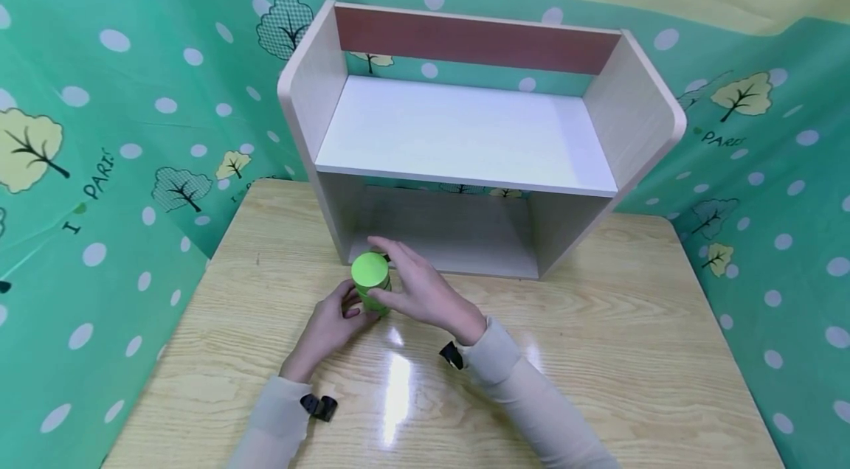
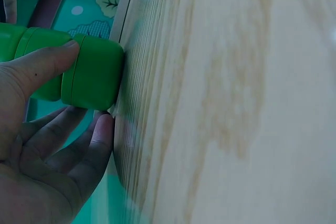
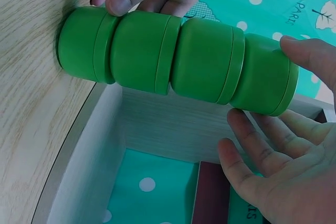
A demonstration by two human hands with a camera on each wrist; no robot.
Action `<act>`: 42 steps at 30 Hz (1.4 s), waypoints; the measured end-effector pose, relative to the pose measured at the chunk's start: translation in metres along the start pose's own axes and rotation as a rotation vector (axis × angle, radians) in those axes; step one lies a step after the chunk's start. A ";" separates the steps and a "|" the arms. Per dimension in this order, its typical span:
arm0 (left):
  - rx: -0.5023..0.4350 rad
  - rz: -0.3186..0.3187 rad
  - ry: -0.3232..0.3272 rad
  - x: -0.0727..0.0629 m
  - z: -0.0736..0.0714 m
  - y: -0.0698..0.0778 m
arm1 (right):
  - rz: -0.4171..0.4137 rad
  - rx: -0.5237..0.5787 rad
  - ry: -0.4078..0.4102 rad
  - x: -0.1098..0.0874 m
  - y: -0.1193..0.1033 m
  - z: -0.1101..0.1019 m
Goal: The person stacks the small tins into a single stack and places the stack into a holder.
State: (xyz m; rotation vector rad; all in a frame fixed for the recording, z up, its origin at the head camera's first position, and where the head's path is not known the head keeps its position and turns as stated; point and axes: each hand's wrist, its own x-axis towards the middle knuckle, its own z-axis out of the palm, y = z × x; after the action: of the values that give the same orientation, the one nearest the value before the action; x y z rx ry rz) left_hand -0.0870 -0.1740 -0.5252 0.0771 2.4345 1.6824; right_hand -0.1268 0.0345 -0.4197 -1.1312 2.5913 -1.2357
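A column of several green round lidded jars [image 1: 370,271] stands upright on the table at the shelf's front left corner. At its foot, my left hand [image 1: 332,321] holds the low part from the left, its thumb lying across the jars near the seam between the lowest two. My right hand [image 1: 428,293] is around the top from the right. In the right wrist view its thumb [image 3: 310,59] rests on the top jar [image 3: 265,74], with fingertips right at the opposite side. The lowest jar [image 2: 94,72] shows its base against the tabletop in the left wrist view.
A two-level white shelf unit [image 1: 465,133] with a reddish back board [image 1: 474,39] stands just behind the jars. The wooden table [image 1: 631,351] extends to both sides. A green dotted cloth [image 1: 133,248] hangs around the table. A small black device sits at each wrist.
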 end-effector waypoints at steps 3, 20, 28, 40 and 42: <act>0.002 0.009 -0.002 0.000 -0.001 0.000 | 0.008 -0.005 0.000 0.000 0.000 0.000; 0.006 0.025 0.003 0.002 0.001 -0.003 | 0.096 0.055 0.013 -0.013 0.012 0.000; -0.004 -0.001 0.019 0.001 0.002 -0.006 | 0.124 0.067 0.029 -0.020 0.020 0.003; -0.017 0.023 0.017 0.003 0.002 -0.008 | 0.181 0.103 0.038 -0.033 0.033 0.014; -0.015 0.033 0.016 0.003 0.002 -0.008 | 0.176 0.111 0.041 -0.034 0.035 0.016</act>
State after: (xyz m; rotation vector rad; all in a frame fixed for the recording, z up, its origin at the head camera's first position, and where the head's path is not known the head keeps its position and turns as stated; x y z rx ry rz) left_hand -0.0888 -0.1752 -0.5339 0.1028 2.4451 1.7216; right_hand -0.1174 0.0599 -0.4630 -0.8468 2.5496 -1.3551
